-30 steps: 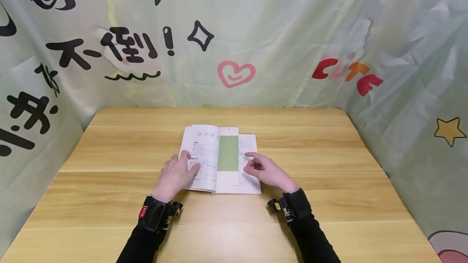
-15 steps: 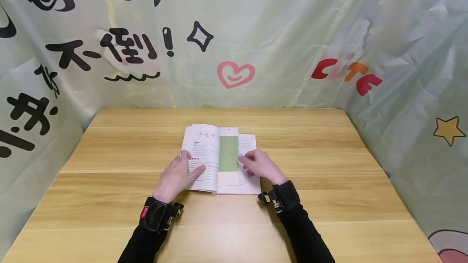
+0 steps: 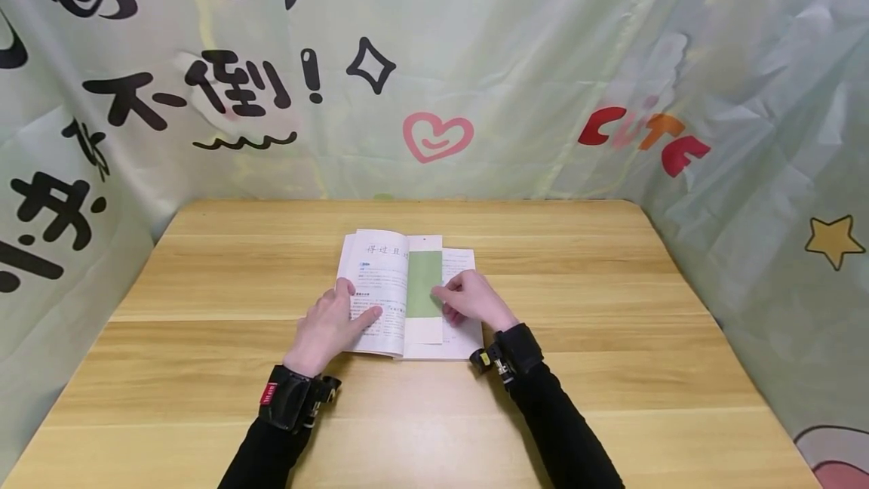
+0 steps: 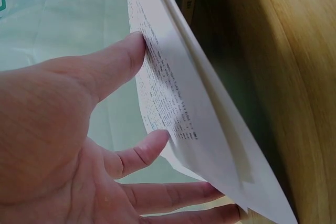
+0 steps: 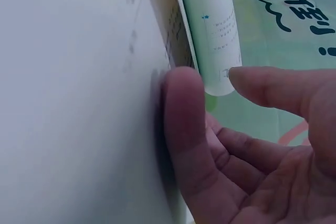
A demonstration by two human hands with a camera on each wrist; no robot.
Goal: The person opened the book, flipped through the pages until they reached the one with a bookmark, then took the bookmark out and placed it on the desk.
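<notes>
An open book [image 3: 373, 278] lies on the table, printed pages facing up. Over its right-hand page is a white card with a green panel [image 3: 424, 270], like a bookmark. My left hand [image 3: 329, 327] rests on the left page, thumb toward the spine; the left wrist view shows spread fingertips against the printed page [image 4: 168, 87]. My right hand [image 3: 478, 299] is at the card's right edge, fingertips overlapping the green panel. In the right wrist view a bent finger [image 5: 185, 114] lies along the page [image 5: 79, 103], with a gap between it and the thumb [image 5: 262, 85].
The wooden table [image 3: 611, 285] extends around the book on all sides. Behind it hangs a pale green cloth backdrop [image 3: 529, 59] with lettering and drawings. A black band with a small camera [image 3: 292, 398] is on each wrist.
My right hand has moved left from over the right page to the edge of the card. The left thumb has shifted slightly right; the book and card stay in place.
</notes>
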